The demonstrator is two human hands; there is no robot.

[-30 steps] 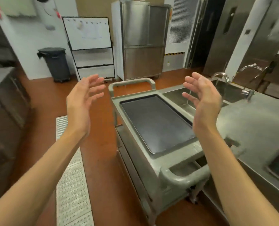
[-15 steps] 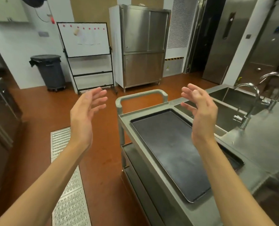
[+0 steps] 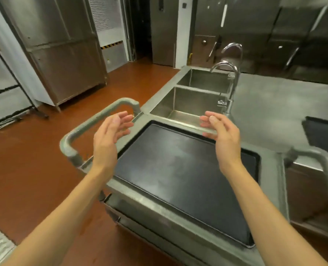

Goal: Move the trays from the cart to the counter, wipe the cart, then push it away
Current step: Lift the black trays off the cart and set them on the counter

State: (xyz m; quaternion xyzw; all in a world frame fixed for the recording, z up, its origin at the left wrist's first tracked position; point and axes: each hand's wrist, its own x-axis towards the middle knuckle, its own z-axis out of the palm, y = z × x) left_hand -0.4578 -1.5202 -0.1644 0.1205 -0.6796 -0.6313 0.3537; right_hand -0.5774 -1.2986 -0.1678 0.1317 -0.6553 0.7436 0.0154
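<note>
A flat black rectangular metal tray [image 3: 180,175] lies on the top shelf of the grey steel two-handled cart [image 3: 155,210], filling most of that shelf. Its long axis runs from the near right corner of the cart up toward the curved grey handle [image 3: 94,121] at the cart's far left end.

Both hands hang above the tray, palms turned toward each other, touching nothing. The left hand [image 3: 107,141] is over the tray's left edge, close to the curved handle; its grip is apart, fingers loosely spread and empty. The right hand [image 3: 224,139] is over the tray's far edge on the sink side, its grip likewise apart and empty. The two sit across the tray's far end from each other, so neither is clearly nearer; each has its own edge just below it.

The stainless steel bench [image 3: 274,116] lies to the right of the tray, beyond the double sink [image 3: 188,104], and a second dark tray [image 3: 326,137] already rests on it at the right border of the view.

The step in hand looks like picking up this tray: each hand likely needs to drop to its edge and close under the rim, then carry the tray rightward to the bench. The cart top cannot be wiped until the tray is off.
</note>
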